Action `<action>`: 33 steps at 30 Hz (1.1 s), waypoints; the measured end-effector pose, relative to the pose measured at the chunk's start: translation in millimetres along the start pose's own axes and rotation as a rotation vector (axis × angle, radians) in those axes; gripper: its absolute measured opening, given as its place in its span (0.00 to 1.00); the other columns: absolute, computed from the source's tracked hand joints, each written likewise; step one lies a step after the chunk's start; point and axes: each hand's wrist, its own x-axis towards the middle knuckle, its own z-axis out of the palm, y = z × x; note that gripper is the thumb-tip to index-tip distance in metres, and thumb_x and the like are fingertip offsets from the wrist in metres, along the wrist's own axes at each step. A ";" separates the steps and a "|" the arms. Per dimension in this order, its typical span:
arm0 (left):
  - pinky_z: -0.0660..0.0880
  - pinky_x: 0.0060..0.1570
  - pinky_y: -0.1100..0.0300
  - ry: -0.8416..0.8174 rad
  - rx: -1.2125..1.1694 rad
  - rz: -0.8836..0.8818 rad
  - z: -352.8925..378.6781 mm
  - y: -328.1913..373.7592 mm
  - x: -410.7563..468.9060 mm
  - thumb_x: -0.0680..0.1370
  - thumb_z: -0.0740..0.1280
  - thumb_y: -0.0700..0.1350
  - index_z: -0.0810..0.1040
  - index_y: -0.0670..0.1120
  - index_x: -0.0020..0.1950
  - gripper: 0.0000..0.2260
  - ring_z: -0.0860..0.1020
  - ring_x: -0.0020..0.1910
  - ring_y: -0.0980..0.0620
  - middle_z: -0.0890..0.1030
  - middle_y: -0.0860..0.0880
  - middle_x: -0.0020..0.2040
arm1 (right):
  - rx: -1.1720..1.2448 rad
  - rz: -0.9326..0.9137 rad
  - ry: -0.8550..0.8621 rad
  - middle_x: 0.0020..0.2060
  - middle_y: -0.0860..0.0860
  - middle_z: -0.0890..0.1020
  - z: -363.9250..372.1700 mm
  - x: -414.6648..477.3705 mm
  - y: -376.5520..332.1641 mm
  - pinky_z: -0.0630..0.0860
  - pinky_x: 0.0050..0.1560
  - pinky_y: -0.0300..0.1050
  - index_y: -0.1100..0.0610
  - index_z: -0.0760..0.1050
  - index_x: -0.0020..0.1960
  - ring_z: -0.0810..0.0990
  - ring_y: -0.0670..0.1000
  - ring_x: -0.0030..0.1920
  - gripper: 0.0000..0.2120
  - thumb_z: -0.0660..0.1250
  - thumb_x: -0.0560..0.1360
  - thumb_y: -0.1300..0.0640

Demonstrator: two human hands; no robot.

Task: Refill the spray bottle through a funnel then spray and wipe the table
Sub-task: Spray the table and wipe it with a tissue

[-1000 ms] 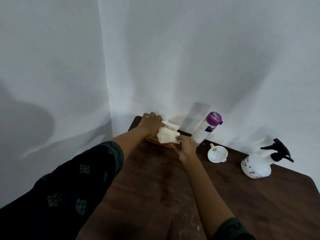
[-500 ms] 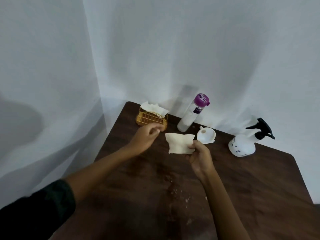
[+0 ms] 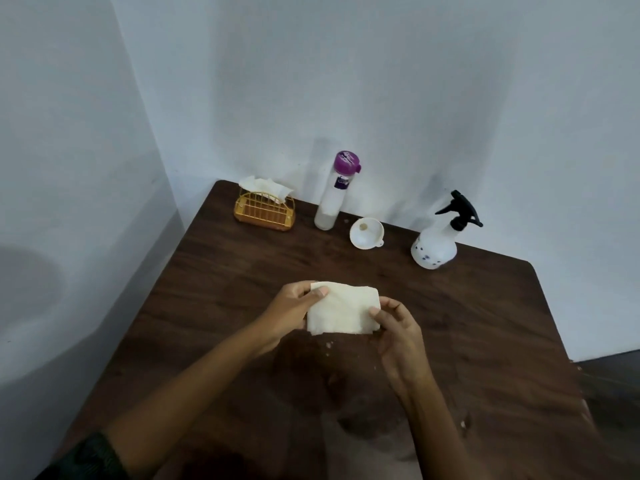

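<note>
Head view: both hands hold a folded, cream-white paper napkin [image 3: 341,310] just above the middle of the dark brown wooden worktop [image 3: 485,323]. The left hand [image 3: 294,311] pinches the napkin's upper left corner, thumb on top and the fingers curled behind. The right hand [image 3: 398,329] pinches the right edge between thumb and fingers. Each grip is closed on the napkin, with no slack showing.

Pale droplets and a damp-looking patch [image 3: 329,344] lie on the wood directly under and in front of the napkin, so the step in hand appears to be the wipe.

To do it well, the napkin should stay folded into a thick pad, pressed flat with one palm. Long overlapping strokes that start beyond the wet patch should gather the moisture instead of smearing it. A single ply is likely to tear on damp wood, so steady, moderate pressure suits it.

Along the far edge, well apart from the hands, stand:
- a yellow wire napkin holder [image 3: 265,211] with more napkins in it
- a tall clear bottle with a purple cap [image 3: 334,192]
- a white plastic funnel [image 3: 366,233] lying on its side
- a white spray bottle with a black trigger head [image 3: 437,242], to the right of the funnel

Strokes should stop short of these so nothing is knocked over.
</note>
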 end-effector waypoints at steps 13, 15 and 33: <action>0.79 0.43 0.53 0.019 -0.352 -0.394 72.8 -69.1 -38.3 0.81 0.57 0.54 0.76 0.42 0.58 0.18 0.82 0.47 0.46 0.83 0.42 0.50 | -1.162 -0.597 -0.033 0.45 0.39 0.77 -49.2 -60.3 55.5 0.70 0.47 0.35 0.51 0.77 0.47 0.72 0.39 0.48 0.12 0.62 0.66 0.52; 0.78 0.40 0.54 0.033 -0.378 -0.442 77.7 -75.2 -40.0 0.80 0.56 0.57 0.75 0.41 0.59 0.21 0.82 0.44 0.46 0.83 0.42 0.47 | -1.078 -0.520 -0.098 0.44 0.38 0.79 -57.1 -67.4 65.2 0.72 0.49 0.36 0.49 0.78 0.46 0.75 0.40 0.49 0.11 0.64 0.65 0.49; 0.55 0.71 0.52 0.394 1.205 0.165 -30.4 -117.6 -1.5 0.80 0.60 0.47 0.67 0.50 0.72 0.20 0.60 0.74 0.48 0.65 0.48 0.74 | -1.574 -0.570 0.161 0.39 0.53 0.78 -110.2 2.5 109.4 0.75 0.34 0.48 0.60 0.79 0.42 0.75 0.54 0.37 0.07 0.73 0.65 0.61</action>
